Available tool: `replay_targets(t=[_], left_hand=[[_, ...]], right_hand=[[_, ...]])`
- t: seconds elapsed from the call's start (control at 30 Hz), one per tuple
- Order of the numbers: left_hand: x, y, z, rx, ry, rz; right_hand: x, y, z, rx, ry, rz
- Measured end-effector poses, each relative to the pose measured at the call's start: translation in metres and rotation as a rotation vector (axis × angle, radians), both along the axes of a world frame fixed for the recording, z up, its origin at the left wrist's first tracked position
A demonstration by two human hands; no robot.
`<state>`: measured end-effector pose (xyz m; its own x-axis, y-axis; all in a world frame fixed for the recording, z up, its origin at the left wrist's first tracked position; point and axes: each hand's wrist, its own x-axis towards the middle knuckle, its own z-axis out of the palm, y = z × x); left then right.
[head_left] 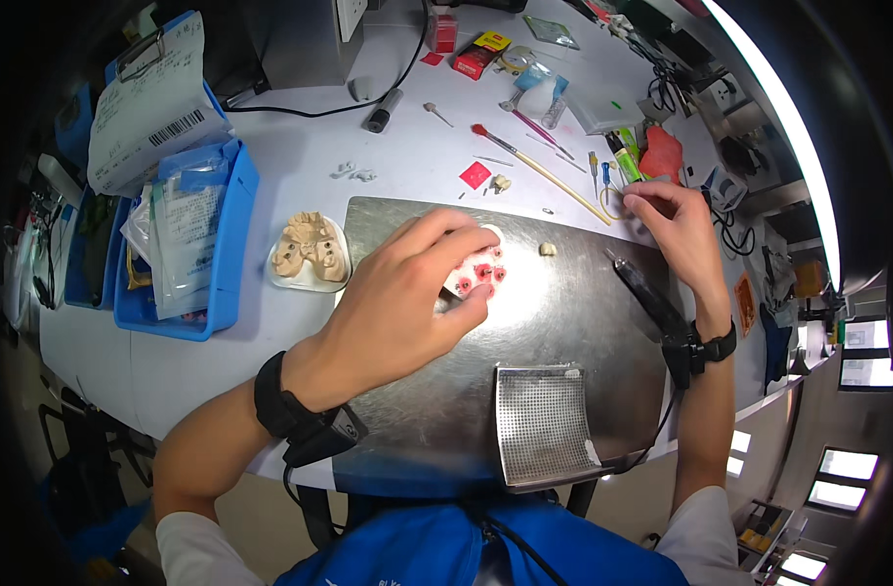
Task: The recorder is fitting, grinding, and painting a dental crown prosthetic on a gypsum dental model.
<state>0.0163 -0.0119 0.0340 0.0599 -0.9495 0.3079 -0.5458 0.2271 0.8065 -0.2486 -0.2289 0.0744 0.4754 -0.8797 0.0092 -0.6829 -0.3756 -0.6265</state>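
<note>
My left hand (407, 278) is closed around a white dental model (492, 249) with red-pink spots and small metal posts, held over the metal plate (427, 410). Part of the model is hidden by my fingers. My right hand (673, 230) is at the plate's far right corner, its thumb and index finger curled close together. Whether they pinch something small cannot be made out. Nearest to them is a thin tool with blue handles (605, 174). A black handpiece (651, 298) lies below that hand. A small tooth-coloured piece (548, 250) sits on the plate.
A beige dental cast (310, 249) stands left of the plate. Farther left is a blue bin (236, 249) with papers and bags. A perforated metal tray (542, 420) lies at the near edge. Beyond the plate are a red-tipped brush (539, 166) and a red square (475, 175).
</note>
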Motion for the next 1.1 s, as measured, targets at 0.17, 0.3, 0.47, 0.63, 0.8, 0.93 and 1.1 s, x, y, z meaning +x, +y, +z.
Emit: replay_targets(t=[0.17,0.3,0.47,0.63,0.8,0.93,1.1], left_hand=[[0.006,-0.003,-0.016,-0.047,-0.088,-0.034],[0.004,-0.005,-0.016,-0.013,0.085,-0.046],[0.007,-0.003,-0.016,0.026,0.116,-0.045],[0.006,-0.006,-0.021,0.010,0.132,-0.059],[0.006,-0.005,-0.020,0.057,0.158,-0.080],[0.010,-0.006,-0.017,0.103,0.180,-0.110],[0.013,-0.004,-0.019,0.096,0.190,-0.106]], right_hand=[[0.027,-0.004,-0.026,-0.267,0.049,0.015],[0.035,-0.013,-0.034,-0.316,0.057,-0.052],[0.032,-0.021,-0.039,-0.331,0.120,-0.026],[0.022,-0.034,-0.040,-0.124,0.077,-0.073],[0.020,-0.027,-0.033,-0.254,0.050,-0.107],[0.021,0.000,0.004,0.104,-0.284,0.084],[0.069,0.090,0.019,0.372,-0.607,0.464]])
